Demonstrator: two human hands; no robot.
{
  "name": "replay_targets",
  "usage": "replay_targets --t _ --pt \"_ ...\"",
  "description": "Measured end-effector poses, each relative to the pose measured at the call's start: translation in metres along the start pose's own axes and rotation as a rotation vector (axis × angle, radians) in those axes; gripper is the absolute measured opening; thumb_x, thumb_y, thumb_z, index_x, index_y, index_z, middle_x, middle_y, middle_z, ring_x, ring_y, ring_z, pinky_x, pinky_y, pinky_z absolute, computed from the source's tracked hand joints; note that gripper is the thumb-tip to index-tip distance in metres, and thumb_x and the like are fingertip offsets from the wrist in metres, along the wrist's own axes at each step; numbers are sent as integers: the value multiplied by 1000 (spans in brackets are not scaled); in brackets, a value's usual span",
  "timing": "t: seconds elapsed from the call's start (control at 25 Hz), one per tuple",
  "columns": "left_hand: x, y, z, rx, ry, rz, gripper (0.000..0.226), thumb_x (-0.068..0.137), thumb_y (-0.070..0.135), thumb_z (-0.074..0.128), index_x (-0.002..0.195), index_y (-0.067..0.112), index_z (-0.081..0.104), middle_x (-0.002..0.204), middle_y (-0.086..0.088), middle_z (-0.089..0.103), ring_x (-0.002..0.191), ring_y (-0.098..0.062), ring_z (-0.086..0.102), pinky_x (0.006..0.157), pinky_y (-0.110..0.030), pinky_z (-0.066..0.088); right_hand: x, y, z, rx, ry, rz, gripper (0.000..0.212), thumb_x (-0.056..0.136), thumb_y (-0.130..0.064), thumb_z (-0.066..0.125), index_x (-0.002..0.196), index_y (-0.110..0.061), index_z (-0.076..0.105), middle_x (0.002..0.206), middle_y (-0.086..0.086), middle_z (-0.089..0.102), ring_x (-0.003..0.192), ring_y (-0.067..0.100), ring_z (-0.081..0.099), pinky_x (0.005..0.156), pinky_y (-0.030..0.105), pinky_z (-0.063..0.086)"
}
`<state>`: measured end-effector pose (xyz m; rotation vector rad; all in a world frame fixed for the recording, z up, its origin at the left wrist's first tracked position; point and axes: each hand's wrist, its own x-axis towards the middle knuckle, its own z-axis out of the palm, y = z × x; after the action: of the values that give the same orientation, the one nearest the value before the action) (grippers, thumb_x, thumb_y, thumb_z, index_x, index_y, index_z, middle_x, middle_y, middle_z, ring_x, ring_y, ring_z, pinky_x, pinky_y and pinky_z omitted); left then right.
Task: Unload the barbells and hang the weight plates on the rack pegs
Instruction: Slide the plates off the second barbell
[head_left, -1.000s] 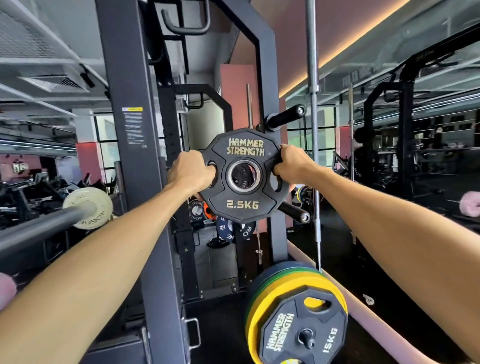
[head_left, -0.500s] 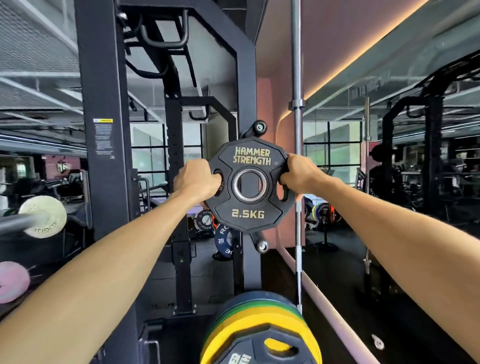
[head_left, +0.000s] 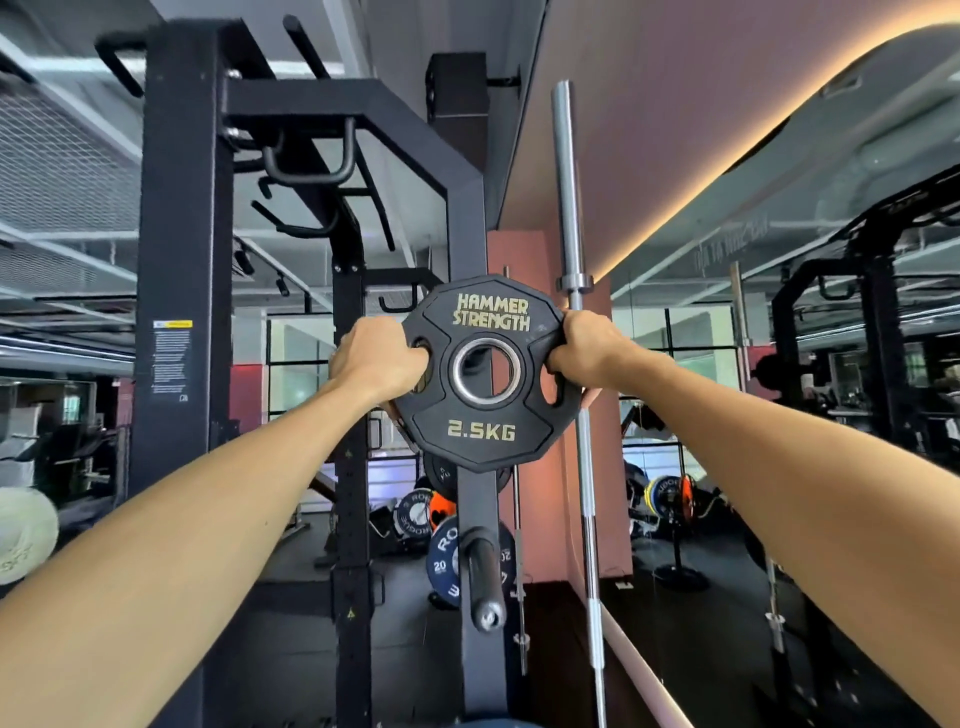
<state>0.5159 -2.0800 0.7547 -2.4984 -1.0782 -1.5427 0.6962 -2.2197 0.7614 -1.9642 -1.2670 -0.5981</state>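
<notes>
Both arms are stretched out at chest height with the black 2.5KG plate (head_left: 488, 374) held up between them: the left hand (head_left: 376, 358) grips its left edge with fingers curled into a grip slot, and the right hand (head_left: 584, 353) clamps the right edge the same way. The plate faces the camera square in front of the black rack upright (head_left: 470, 228), whose post shows through the plate's centre hole. Below it a bare rack peg (head_left: 485, 584) sticks out toward us, apart from the plate (a smaller dark plate sits just under the held one; how it hangs is hidden). Just right stands an upright silver barbell (head_left: 571, 208), near the right hand. A blue 20 plate (head_left: 441, 558) sits low behind the peg.
</notes>
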Motion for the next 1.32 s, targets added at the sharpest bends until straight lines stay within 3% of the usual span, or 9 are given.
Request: replay_targets --t 0.16,0.28,0.48,0.6,0.72,0.8,1.0,1.16,1.32 --pt "36 6 7 5 46 11 30 85 21 56 61 10 43 66 -5 46 73 -32 53 61 -31 37 37 0 -5 116 -14 23 12 80 -7 51 89 -3 57 88 14 64 79 38 69 66 43 60" --pt "61 6 15 12 77 18 31 85 20 56 59 9 43 63 -6 47 67 -29 51 59 -30 37 62 1 -2 112 -19 8 9 79 -8 50 83 -5 58 90 18 67 74 39 70 62 47 61" --pt "102 -5 45 3 84 20 32 84 21 57 59 9 41 64 -7 47 69 -31 51 60 -31 38 105 10 17 111 -13 13 10 83 -5 49 77 -7 56 78 14 64 62 34 67 40 30 53" --pt "120 -14 72 21 72 11 29 85 25 57 65 9 44 75 -11 53 76 -34 54 64 -33 41 131 26 44 124 -25 12 13 81 -6 49 90 -5 59 83 13 65 70 37 68 42 30 52" --pt "142 -27 109 30 91 29 21 90 31 53 96 11 50 99 -16 60 96 -39 59 79 -41 50 164 43 72 141 -29 10 15 81 -7 49 93 -5 58 85 15 65 70 35 66 38 27 48" --pt "156 -36 135 33 91 47 31 94 32 47 114 9 40 108 -20 60 100 -43 57 84 -47 49 185 53 91 157 -26 14 17 81 -7 48 94 -5 57 86 16 66 70 34 66 35 24 45" --pt "186 -55 188 -55 103 76 22 96 30 39 106 14 28 93 -18 61 77 -41 61 76 -47 50 231 79 138 170 29 14 17 78 -9 42 92 -10 49 82 17 63 58 31 60 34 22 40" --pt "211 -64 219 -54 92 84 22 97 29 38 109 12 28 92 -15 59 81 -38 56 72 -43 43 262 95 170 197 55 40 15 78 -12 40 93 -11 44 79 16 60 56 30 54 40 26 40" --pt "225 -67 235 -35 133 106 25 98 28 40 112 11 29 89 -14 57 80 -37 52 70 -42 41 278 104 183 264 47 13 11 78 -6 41 85 -6 49 74 18 61 52 28 51 34 23 39"
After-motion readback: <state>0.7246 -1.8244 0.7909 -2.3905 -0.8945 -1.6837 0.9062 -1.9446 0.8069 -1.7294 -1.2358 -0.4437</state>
